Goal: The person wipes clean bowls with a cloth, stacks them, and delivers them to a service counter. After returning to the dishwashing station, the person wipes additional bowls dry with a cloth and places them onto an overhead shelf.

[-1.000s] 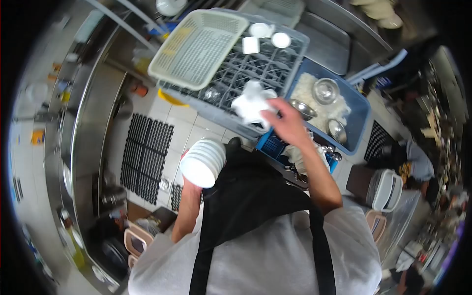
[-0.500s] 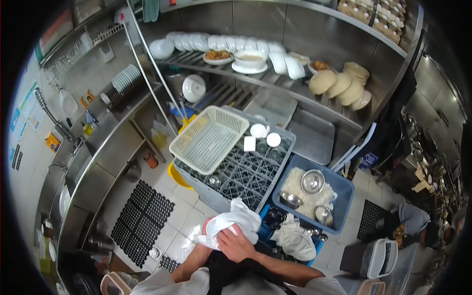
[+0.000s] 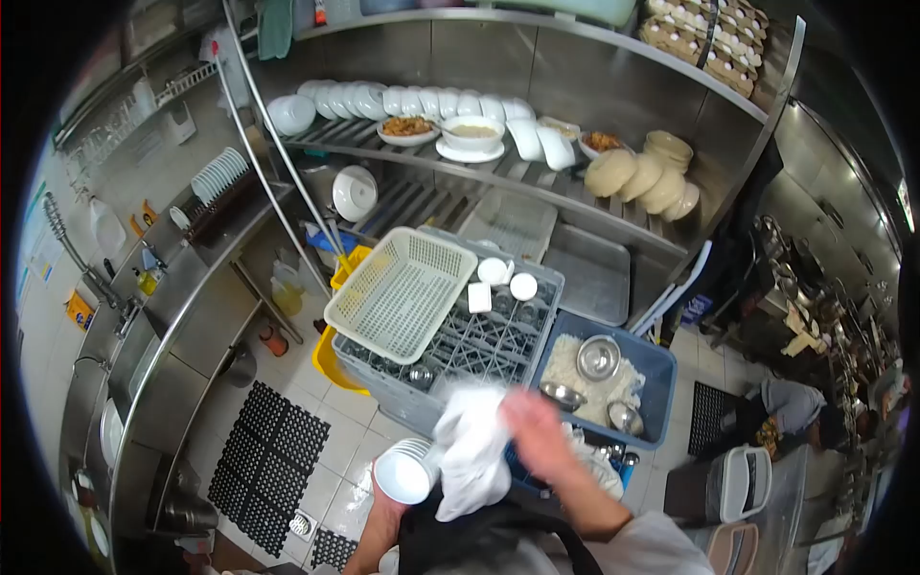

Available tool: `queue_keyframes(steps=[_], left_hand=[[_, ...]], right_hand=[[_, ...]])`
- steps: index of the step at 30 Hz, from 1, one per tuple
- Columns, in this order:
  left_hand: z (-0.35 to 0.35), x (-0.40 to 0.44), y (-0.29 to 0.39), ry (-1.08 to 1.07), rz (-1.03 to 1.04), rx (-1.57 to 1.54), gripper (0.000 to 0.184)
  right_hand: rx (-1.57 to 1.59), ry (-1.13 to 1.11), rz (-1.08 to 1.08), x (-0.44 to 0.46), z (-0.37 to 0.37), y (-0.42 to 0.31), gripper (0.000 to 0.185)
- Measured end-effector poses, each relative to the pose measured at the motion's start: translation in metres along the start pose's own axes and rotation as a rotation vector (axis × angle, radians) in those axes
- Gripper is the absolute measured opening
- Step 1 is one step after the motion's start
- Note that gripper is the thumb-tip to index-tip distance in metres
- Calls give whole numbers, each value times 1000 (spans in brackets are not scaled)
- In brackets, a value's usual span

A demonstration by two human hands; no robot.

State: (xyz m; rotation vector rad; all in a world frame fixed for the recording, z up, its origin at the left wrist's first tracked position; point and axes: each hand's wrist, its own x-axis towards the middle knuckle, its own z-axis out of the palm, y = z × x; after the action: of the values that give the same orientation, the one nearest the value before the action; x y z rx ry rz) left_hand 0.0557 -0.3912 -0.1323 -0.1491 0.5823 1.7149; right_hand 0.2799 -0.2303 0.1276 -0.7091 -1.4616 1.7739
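Note:
A small stack of white bowls rests in my left hand, whose fingers curl round its outer side. The top bowl's hollow faces up and nothing shows inside it. To the right, a white cloth hangs loosely from my right hand, which pinches its upper edge. Motion blurs that hand and the top of the cloth. The cloth hangs beside the bowls and partly hides the right side of the stack.
A grey glass rack ahead bears a cream plastic basket and small white dishes. Right of it stands a blue tub with metal bowls. Bowls and food line a steel shelf. A black mat lies left.
The cloth has come away from the bowls, uncovering the stack. My right hand has moved right and up with it, while my left hand has shifted slightly left and down.

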Motion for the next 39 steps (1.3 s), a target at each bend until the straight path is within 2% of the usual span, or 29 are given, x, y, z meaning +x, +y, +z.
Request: queue_keyframes(steps=[1,2,3,5,7,9,12,13,15,17,19,21,23,25,27,29,32,33,35,39], left_hand=[[0,-9,11,27,-17,-49,65],[1,-19,22,54,-33,-99,70],[14,-23,34,143,-46,-160,69],[20,-41,62,168,-114,-204,67],[-4,-43,88,164,-79,-209,64],[-31,-48,111,198,-34,-187,60],[-48,-55,150,73,-4,-230,54],[-54,-57,164,87,9,-232,54],[-72,-66,182,207,98,-154,54],[-86,-80,197,232,148,-188,55],[-95,-86,209,238,200,-169,59],[-103,-91,218,246,221,-244,66],[-110,-92,223,288,232,-260,66],[-114,-90,226,338,237,-265,67],[-114,-84,230,379,237,-267,67],[-109,-72,235,409,237,-258,67],[-94,-44,244,427,200,-230,67],[-89,-33,249,425,185,-219,67],[-77,-8,258,421,162,-194,67],[-53,32,268,429,133,-164,67]], right_hand=[[86,191,25,19,-9,-2,20],[401,200,-113,37,-15,-14,23],[438,233,-226,53,-8,-38,31],[606,360,-344,74,-4,-69,38],[670,184,-550,81,0,-95,41],[743,198,-597,88,15,-113,42],[459,501,-762,119,36,-99,39],[469,495,-746,134,30,-80,39],[-67,652,-698,161,11,-33,34],[-590,672,-269,171,12,-1,32],[-1203,352,139,180,-7,42,45],[-1418,136,451,187,-15,88,60],[-1474,43,596,197,5,102,69],[-1330,65,503,211,6,149,72],[-528,91,799,222,65,137,83],[-282,47,721,227,84,166,79],[-174,200,571,237,91,209,54],[-159,215,562,241,84,208,54],[-158,366,537,250,70,190,45],[-222,415,579,257,37,114,36]])
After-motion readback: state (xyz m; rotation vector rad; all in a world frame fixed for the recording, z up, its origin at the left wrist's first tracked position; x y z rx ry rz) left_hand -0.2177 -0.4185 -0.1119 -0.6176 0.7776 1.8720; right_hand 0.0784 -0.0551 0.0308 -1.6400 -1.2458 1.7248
